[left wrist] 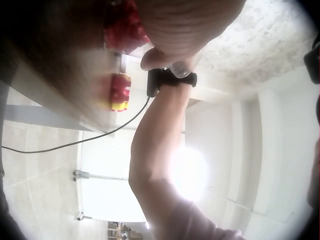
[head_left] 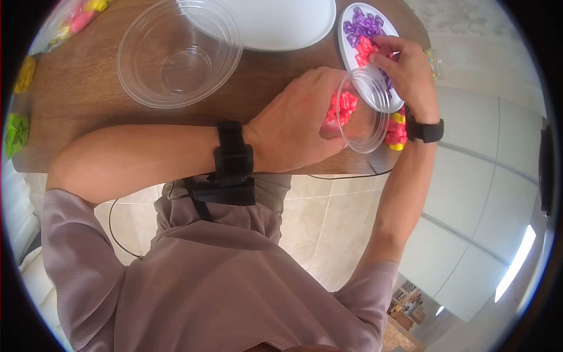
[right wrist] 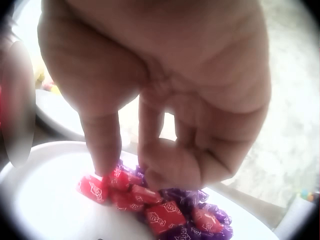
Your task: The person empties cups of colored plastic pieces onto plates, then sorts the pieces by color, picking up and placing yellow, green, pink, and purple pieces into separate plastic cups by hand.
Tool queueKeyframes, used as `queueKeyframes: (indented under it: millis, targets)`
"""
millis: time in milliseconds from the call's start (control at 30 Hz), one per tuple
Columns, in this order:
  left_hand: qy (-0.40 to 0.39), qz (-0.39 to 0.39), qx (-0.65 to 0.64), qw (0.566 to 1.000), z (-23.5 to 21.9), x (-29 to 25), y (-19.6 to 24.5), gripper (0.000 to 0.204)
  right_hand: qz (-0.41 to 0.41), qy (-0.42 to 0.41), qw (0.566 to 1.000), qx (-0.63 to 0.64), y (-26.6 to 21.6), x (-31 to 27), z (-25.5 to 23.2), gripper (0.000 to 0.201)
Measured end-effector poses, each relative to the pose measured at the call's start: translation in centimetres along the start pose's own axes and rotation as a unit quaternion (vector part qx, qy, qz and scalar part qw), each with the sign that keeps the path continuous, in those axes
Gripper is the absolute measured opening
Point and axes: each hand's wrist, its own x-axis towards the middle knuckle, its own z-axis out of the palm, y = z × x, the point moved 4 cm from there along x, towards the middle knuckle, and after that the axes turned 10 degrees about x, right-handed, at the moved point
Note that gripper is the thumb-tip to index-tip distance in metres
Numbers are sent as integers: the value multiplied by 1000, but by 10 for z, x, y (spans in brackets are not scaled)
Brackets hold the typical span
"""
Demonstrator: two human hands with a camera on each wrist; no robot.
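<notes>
In the head view the left hand grips a clear plastic cup tilted on its side, its mouth facing right, with red wrapped candies inside. The right hand is over a white oval plate at the table's right end. Its thumb and fingers are round red candies, beside purple candies. The right wrist view shows the thumb and curled fingers of the right hand pinching among red candies, purple ones beside and beneath.
A large clear bowl and a white plate stand on the wooden table. Red and yellow candies lie by the right wrist. Green and yellow packets are at the far left, below a bag of candies.
</notes>
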Motion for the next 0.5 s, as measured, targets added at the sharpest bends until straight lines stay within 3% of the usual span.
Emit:
queueKeyframes:
  millis: [67,133,333,500]
  targets:
    - [-6,-3,-9,1000,0,0,0,70,9,-9,1000,-14,-1,3,8,36]
    - [17,22,-35,999,1,0,1,62,-35,30,998,-36,1,4,13,36]
    - [2,9,-7,1000,1,1,0,70,-77,49,995,-49,-2,0,16,34]
    - [-2,10,-5,1000,-4,3,3,70,-47,48,997,-33,-20,0,16,30]
